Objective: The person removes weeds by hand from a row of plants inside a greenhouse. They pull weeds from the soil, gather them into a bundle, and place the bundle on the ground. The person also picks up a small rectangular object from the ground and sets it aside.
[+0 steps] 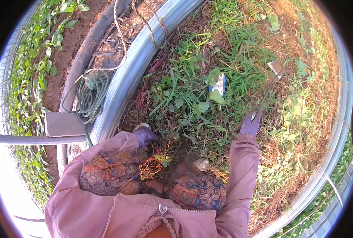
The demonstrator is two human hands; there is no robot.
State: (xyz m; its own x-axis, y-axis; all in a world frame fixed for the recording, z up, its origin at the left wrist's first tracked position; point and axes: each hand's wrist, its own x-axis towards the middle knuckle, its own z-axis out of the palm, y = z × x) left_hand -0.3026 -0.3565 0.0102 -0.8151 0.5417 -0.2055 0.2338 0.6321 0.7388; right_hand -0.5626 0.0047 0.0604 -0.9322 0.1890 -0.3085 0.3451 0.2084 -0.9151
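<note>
My right hand (251,123), in a purple glove, grips a hand hoe (267,92). The hoe's thin curved neck reaches away from me, and its flat metal blade (276,68) rests over grass and dry straw. Low on the left, close to my knee, my left hand (146,136) wears a purple glove too. Its fingers point down at the weeds, and whether they hold anything is hidden. A small pale object (142,126) lies right beside that glove. Green weeds (191,113) cover the ground between both hands.
A blue-and-white packet (221,84) lies among the leaves. To the left runs a bent strip of clear plastic film (135,56); past it are a coiled green rope (93,95), a concrete block (65,124) and a dark hose (87,50). Dry straw (295,160) covers the right side.
</note>
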